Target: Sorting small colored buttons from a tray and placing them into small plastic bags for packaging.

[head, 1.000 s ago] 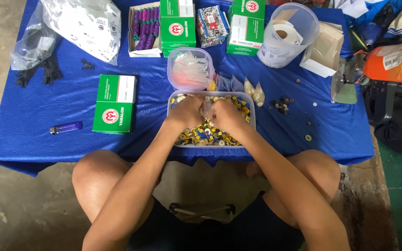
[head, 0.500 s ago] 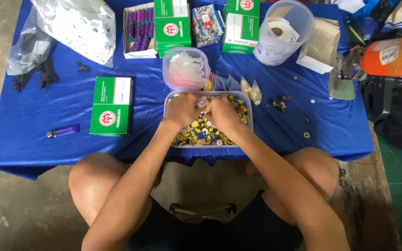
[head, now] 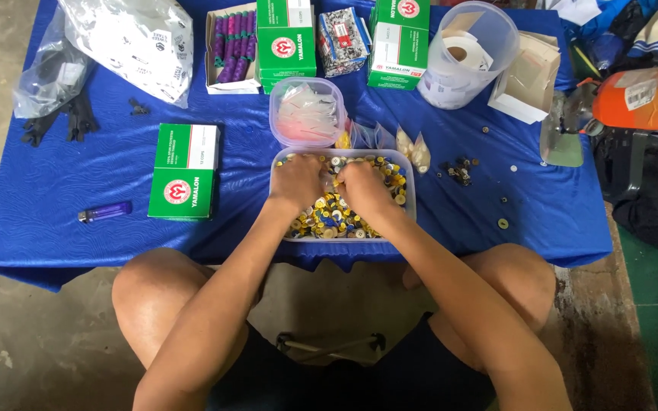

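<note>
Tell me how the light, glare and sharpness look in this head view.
Head view: soft, even light with weak shadows; both hands, left hand and right hand, in the tray of small parts, read sharp, with no motion blur; mild glare on the clear round tub and the plastic bag; the blue cloth bows slightly toward the frame edges, a wide-lens effect.

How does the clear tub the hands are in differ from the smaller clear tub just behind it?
The front tub is larger, rectangular and filled with mixed yellow, blue and white buttons; the left hand and right hand are in it. The back tub is smaller, squarer, pink-tinged, holds pale clear packets, and is untouched. Both are clear, open-topped, on the blue cloth.
</note>
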